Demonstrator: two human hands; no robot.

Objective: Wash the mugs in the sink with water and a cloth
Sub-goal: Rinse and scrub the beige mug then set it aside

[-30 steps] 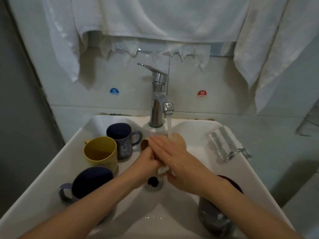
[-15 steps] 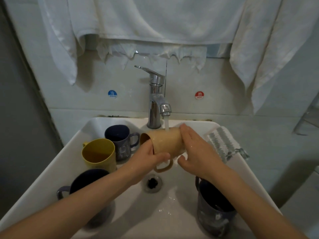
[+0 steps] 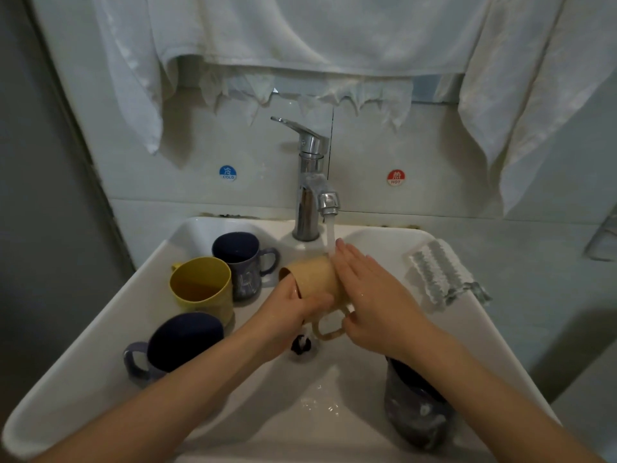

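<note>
Head view: white towels hang over the tiled wall behind a chrome faucet, their ragged lower edges ending just above its lever. A striped grey-and-white cloth lies on the right rim of the white sink, apart from both hands. The right forearm crosses over the near-right dark mug and hides part of its mouth. The left hand and the tan mug's handle partly cover the drain.

The tan mug is held on its side in the middle of the basin, mouth to the left and handle downward, under the water stream. The left hand grips it at the rim, fingers curled into the mouth and thumb across the side. The right hand lies against its right end, fingers straight and pressed together.

On the left stand three upright mugs: a purple mug farthest, a yellow mug just beside it, and a dark blue mug nearest. Whether any of them holds water cannot be told.

Left of the faucet a blue sticker reads COLD; to the right a red sticker reads HOT.
</note>
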